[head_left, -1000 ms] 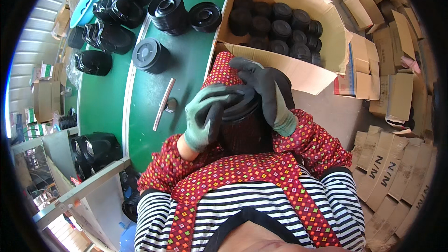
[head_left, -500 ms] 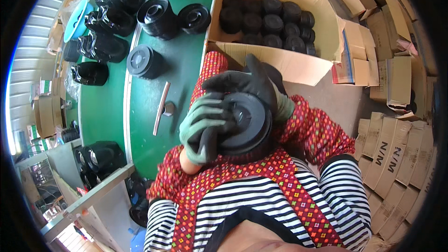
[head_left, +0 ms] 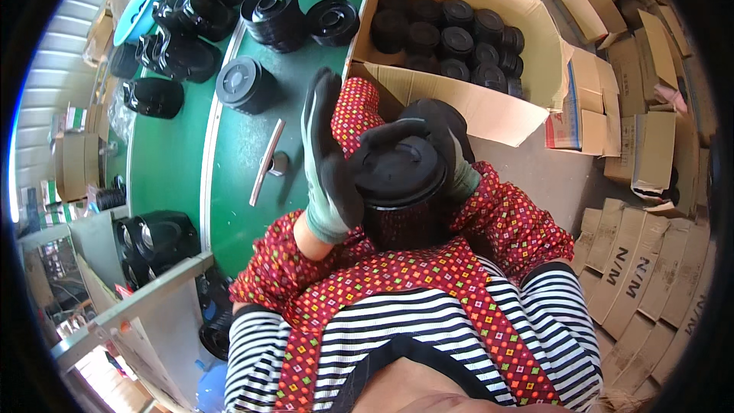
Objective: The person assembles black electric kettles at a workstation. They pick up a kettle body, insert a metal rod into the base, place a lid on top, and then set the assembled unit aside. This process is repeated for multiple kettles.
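Observation:
A black round plastic canister (head_left: pixel 399 203), with a disc-like top, is held upright in front of my apron. My right hand (head_left: pixel 437 134), in a grey-green glove with dark palm and fingers, grips it from the far right side, its fingers bent over the top. On the other side my left hand (head_left: pixel 325 157), gloved alike, is raised with fingers stretched out and palm side turned to the canister. It stands close to the rim; whether it touches is hard to tell. Behind my right hand another dark round thing (head_left: pixel 443 116) is partly hidden.
Beyond my hands a cardboard box (head_left: pixel 451 99) holds several black round canisters. On the green table (head_left: pixel 245 164) stand a lone canister (head_left: pixel 243 84), stacked black rings (head_left: pixel 271 19), glossy black housings (head_left: pixel 183 53) and a metal bar on a stand (head_left: pixel 267 162). Flattened cartons (head_left: pixel 634 275) lie at right.
My left hand has come off the canister's top and swung up and left, its fingers straightening. The right hand keeps its hold, and the canister now stands more upright.

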Demonstrator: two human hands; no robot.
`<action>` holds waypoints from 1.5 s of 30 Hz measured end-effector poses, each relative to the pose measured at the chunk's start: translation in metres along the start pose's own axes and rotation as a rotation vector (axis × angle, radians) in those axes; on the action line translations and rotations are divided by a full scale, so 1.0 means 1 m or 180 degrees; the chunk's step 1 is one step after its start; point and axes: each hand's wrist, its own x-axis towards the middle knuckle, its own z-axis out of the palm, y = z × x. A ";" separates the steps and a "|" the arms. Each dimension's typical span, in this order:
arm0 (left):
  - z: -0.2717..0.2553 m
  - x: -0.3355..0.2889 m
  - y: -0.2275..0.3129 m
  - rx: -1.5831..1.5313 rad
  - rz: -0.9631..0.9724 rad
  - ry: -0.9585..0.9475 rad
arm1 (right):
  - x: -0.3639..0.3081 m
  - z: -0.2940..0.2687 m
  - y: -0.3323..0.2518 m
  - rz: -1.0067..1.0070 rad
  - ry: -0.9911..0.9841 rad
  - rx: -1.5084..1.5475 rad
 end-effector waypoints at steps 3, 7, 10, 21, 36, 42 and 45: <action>0.008 0.011 0.015 -0.0683 -0.0567 0.0175 | -0.011 0.015 -0.020 -0.0815 0.0102 -0.1482; -0.011 -0.004 -0.001 -0.1738 -0.1528 -0.0221 | -0.020 0.022 -0.026 -0.0982 0.0400 -0.1220; -0.017 -0.009 -0.003 -0.1443 -0.1673 -0.0990 | -0.035 0.038 -0.034 -0.1985 0.0210 -0.2605; -0.002 -0.009 -0.039 -0.1806 -0.2330 0.0219 | -0.042 -0.017 -0.045 -0.1467 0.0424 -0.3658; 0.012 0.007 -0.104 -0.1779 -0.1510 0.0061 | -0.017 -0.009 -0.028 -0.1612 0.0282 -0.4641; 0.031 0.016 -0.068 -0.0726 -0.1297 -0.0270 | -0.037 0.042 -0.092 -0.0237 -0.0028 -0.4588; 0.044 0.028 -0.045 -0.0655 -0.1273 -0.0676 | -0.048 0.021 -0.093 -0.0295 -0.0141 -0.4256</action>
